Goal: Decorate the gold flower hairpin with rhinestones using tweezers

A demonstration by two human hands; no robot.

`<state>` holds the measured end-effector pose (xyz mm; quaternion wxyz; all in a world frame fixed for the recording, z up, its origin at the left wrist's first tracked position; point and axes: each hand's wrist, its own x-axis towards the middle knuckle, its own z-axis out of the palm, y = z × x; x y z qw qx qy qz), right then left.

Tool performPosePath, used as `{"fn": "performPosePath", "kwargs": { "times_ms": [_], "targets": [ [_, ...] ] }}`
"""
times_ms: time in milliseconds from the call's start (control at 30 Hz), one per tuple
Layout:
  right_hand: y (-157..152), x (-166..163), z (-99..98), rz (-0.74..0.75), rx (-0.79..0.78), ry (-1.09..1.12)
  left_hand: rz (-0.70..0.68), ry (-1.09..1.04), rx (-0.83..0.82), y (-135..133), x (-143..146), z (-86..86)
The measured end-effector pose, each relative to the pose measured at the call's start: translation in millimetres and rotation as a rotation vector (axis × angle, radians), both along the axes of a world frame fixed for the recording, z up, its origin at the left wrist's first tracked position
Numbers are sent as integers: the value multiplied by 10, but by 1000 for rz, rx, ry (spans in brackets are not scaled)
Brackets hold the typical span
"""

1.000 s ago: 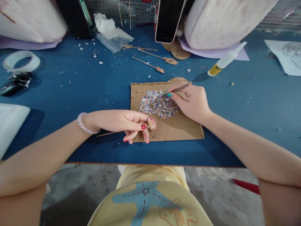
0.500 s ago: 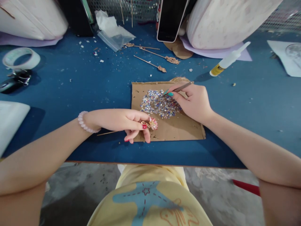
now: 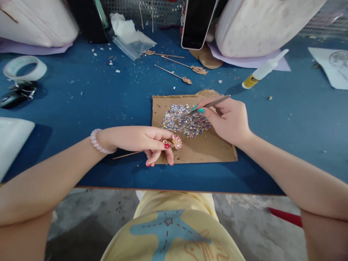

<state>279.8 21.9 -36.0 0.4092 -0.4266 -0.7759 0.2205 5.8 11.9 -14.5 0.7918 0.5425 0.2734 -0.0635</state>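
Observation:
Between thumb and fingers my left hand (image 3: 152, 142) pinches a gold hairpin (image 3: 177, 141) whose head is set with pink rhinestones. The thin stem pokes out behind the hand to the left. My right hand (image 3: 228, 117) is closed on dark metal tweezers (image 3: 217, 101), held slanting with the tips down at a pile of rhinestones (image 3: 187, 123). These small stones are mostly blue, clear and silvery. They lie spread on a piece of brown cardboard (image 3: 212, 152). Whether a stone sits in the tweezer tips is too small to tell.
Further back lie several gold hairpins (image 3: 187, 80). A white glue bottle (image 3: 263, 70) stands at the right, near a phone (image 3: 197, 25) propped upright. On the left are a tape roll (image 3: 25, 67) and a black tool (image 3: 17, 94). A plastic bag (image 3: 133, 41) lies behind.
My right hand has shifted slightly to the right with the tweezers, whose angle has changed a little. My left hand and the hairpin stay almost in place.

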Motion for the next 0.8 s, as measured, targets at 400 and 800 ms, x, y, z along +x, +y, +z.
{"fn": "performPosePath", "kwargs": {
  "times_ms": [400, 800],
  "targets": [
    [-302, -113, 138, 318, -28, 68, 7, 18, -4, -11, 35, 65],
    [-228, -67, 63, 321, 8, 2, -164, 126, 85, 197, -293, 136]
  ]
}}
